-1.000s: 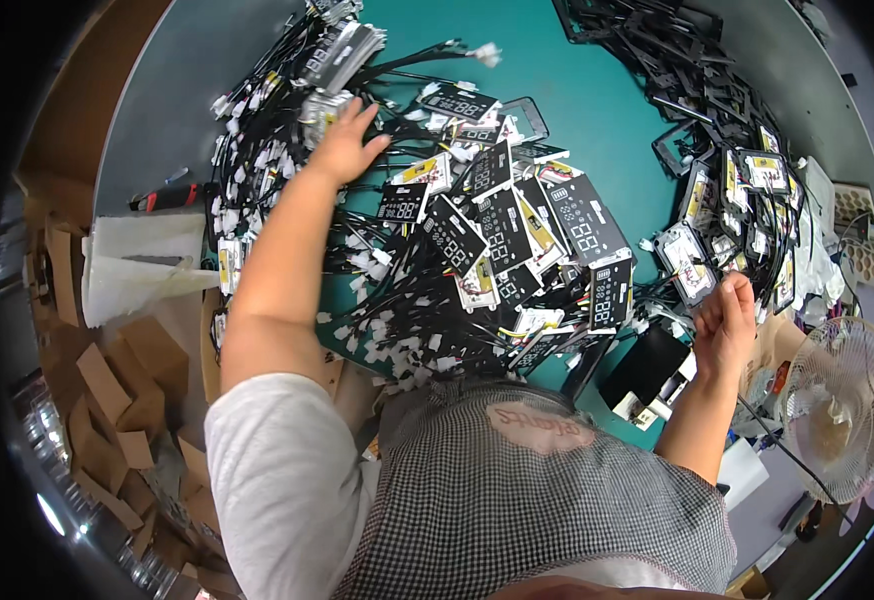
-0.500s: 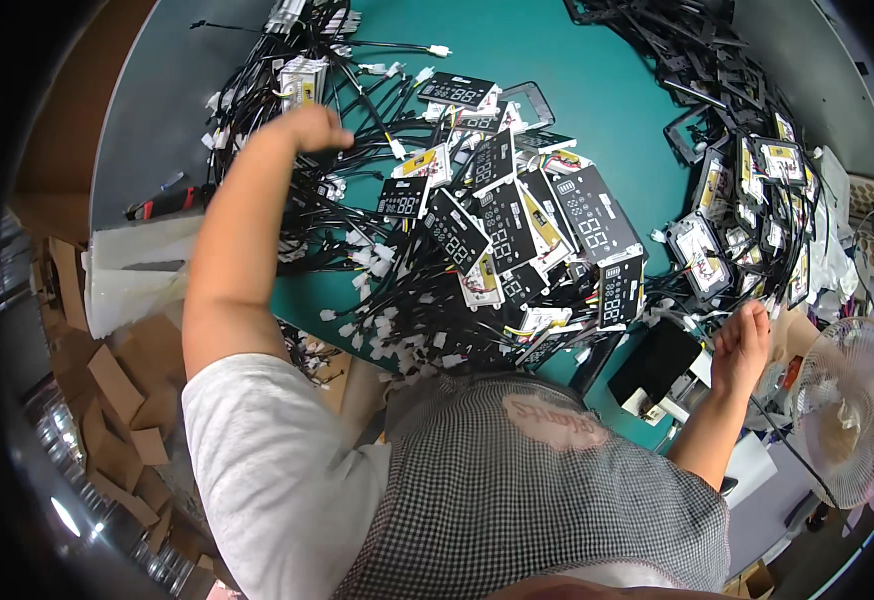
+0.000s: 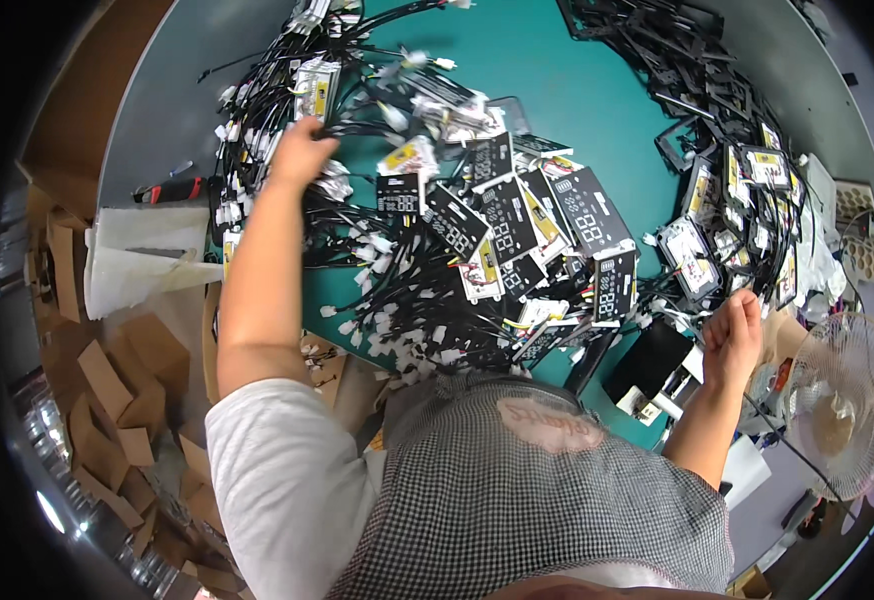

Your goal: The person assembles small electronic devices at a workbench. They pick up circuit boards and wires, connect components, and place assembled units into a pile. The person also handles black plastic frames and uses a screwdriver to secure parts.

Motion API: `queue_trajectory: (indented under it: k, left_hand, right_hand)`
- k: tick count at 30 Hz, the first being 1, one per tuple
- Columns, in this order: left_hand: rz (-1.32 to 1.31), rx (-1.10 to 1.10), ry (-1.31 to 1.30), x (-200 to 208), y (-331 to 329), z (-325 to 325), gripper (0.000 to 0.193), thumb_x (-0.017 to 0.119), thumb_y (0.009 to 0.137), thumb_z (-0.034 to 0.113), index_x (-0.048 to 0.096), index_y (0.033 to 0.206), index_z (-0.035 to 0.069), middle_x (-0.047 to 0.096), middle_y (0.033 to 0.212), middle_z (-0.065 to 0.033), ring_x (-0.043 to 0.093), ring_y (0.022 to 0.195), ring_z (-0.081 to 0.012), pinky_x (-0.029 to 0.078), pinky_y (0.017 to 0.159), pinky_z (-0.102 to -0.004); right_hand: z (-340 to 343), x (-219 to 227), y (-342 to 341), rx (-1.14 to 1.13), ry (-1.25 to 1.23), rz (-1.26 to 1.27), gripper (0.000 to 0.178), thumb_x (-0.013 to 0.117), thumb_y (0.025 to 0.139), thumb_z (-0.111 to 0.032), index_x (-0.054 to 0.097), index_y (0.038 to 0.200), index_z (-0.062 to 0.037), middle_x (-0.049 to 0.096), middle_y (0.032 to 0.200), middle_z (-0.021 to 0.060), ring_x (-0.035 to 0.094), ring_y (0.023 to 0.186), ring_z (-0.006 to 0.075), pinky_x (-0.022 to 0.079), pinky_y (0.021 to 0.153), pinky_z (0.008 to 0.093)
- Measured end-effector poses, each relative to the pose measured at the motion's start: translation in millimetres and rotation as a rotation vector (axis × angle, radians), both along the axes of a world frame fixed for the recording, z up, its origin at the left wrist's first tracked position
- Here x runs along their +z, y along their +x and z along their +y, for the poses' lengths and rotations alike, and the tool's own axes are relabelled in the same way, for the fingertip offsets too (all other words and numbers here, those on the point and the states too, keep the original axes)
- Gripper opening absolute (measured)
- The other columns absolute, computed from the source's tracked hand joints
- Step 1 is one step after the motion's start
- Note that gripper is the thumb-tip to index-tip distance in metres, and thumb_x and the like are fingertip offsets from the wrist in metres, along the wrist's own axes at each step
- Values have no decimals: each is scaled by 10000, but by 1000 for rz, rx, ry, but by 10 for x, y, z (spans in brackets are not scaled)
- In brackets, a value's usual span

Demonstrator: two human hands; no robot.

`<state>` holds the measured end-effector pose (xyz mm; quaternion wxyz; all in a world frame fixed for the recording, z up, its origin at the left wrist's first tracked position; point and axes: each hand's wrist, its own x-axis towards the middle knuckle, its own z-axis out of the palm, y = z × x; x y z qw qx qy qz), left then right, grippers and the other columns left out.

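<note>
My left hand point(image 3: 302, 152) reaches out over a tangle of black wire harnesses point(image 3: 357, 250) with white plugs, and its fingers are curled into the wires beside a small yellow-labelled board point(image 3: 313, 85). Several black display boards point(image 3: 517, 225) with pale digit panels lie heaped in the middle of the teal table point(image 3: 547, 90). My right hand point(image 3: 733, 335) hovers at the table's right front edge with the fingers curled in. It is close to more boards point(image 3: 692, 260) and a flat black block point(image 3: 649, 362). Whether it holds anything is hidden.
Empty black frames point(image 3: 697, 80) are piled at the far right. A round wire-guard fan point(image 3: 847, 400) stands to the right. Folded cardboard boxes point(image 3: 107, 390) and a white bag point(image 3: 147, 262) lie at the left, with a red-handled tool point(image 3: 172, 190) beyond them.
My left hand has drawn left and slightly back from the far pile, going from spread flat to curled into the wires. My right hand dropped toward the table edge and curled its fingers.
</note>
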<state>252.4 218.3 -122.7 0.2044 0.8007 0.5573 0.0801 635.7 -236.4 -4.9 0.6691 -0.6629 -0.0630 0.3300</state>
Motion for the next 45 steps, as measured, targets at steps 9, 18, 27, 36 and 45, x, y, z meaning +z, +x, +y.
queue_trajectory:
  k: [9,18,27,36,45]
  left_hand:
    - [-1575,585,-45,1574,-833,511,242,534,927,186,536,1059,-17,607,997,-146,616,920,-281,525,809,-436]
    - [-1835,586,-401,826,-857,-204,370,372,980,335,518,1168,51,580,1150,-120,552,1073,-291,438,923,-527]
    - [-1303,937,-621,-857,-1037,-1357,228,552,909,285,562,959,62,633,923,-81,609,854,-229,484,751,-424]
    - [299,-65,363,-23,-935,-1409,580,632,719,111,499,1283,132,503,1262,-154,467,1193,-318,356,1015,-391]
    - [644,-318,-82,202,-734,-889,412,717,717,238,607,1104,146,538,1101,-137,557,1034,-318,462,886,-414]
  right_hand:
    - [-225,36,-97,-55,28,31,47,518,925,-139,491,904,-106,314,587,-66,243,461,28,189,401,190]
    - [-187,114,-335,35,95,49,68,521,928,-147,479,887,-114,300,571,-68,240,454,29,197,391,190]
    - [-350,135,-416,5,47,25,64,521,925,-151,486,887,-113,287,557,-65,229,448,34,176,380,197]
    - [-357,145,-452,33,52,32,53,514,932,-132,487,895,-107,316,581,-73,246,461,20,195,400,188]
    - [-265,190,-511,66,32,-1,72,521,926,-153,482,875,-123,304,582,-65,246,465,31,196,404,193]
